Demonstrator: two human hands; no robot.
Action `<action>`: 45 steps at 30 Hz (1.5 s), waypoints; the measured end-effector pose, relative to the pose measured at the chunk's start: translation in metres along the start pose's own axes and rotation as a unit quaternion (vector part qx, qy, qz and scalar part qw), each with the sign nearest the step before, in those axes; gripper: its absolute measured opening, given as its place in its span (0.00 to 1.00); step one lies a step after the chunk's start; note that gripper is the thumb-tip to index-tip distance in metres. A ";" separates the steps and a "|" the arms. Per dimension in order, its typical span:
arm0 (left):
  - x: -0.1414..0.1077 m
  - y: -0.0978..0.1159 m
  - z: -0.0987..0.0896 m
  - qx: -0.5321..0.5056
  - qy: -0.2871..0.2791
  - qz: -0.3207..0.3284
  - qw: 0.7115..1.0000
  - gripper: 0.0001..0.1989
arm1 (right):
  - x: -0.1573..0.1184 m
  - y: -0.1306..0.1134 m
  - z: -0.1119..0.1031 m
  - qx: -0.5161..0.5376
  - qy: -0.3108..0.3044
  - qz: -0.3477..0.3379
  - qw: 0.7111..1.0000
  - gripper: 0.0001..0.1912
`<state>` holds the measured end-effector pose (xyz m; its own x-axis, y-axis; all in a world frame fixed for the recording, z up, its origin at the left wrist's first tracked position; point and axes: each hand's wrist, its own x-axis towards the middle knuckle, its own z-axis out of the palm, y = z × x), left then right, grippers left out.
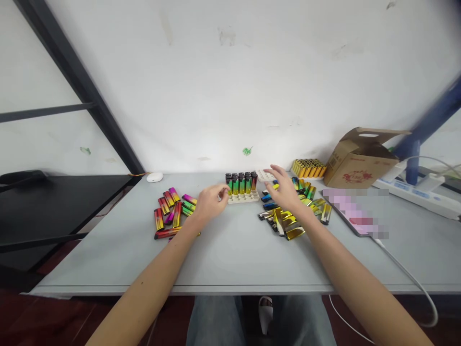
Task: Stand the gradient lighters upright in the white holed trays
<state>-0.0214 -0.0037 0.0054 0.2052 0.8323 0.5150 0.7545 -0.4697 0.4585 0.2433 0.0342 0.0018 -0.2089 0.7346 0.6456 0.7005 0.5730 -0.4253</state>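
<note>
My left hand [212, 199] is at the left end of a white holed tray [245, 197], its thumb and fingertips pinched together. Whatever they hold, if anything, is hidden. Shiny lighters [242, 185] with black tops stand upright in the rows of this tray, most of them green and yellow. My right hand [283, 190], fingers apart and nothing visible in them, hovers over the near edge of a second white tray [264, 175] and a loose pile of gold, blue and green lighters [286, 221]. Beside my left forearm lie several red, yellow and purple lighters [176, 214].
At the back right, a block of upright yellow lighters [309, 168] stands near an open cardboard box [360, 158]. A cabled phone [347, 211] lies right of the pile, with a white power strip [421, 192] behind. A white earbud case [154, 177] sits back left.
</note>
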 end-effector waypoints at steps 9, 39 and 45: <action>-0.008 0.009 0.018 -0.002 -0.135 0.126 0.983 0.12 | -0.005 0.017 -0.001 -0.071 -0.138 -0.009 0.988 0.13; -0.049 0.030 -0.010 0.301 -0.151 -0.018 0.942 0.28 | -0.011 0.012 0.006 -0.075 -0.227 -0.033 0.970 0.17; -0.078 0.053 -0.006 0.388 -0.157 -0.080 0.905 0.30 | -0.013 0.003 0.006 -0.102 -0.233 -0.015 0.967 0.21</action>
<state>-0.0009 -0.0957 -0.0064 0.1288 0.9711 0.2007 0.9758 -0.0881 -0.2002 0.2434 0.0286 -0.0117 -0.4819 0.8303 0.2799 0.7998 0.5473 -0.2466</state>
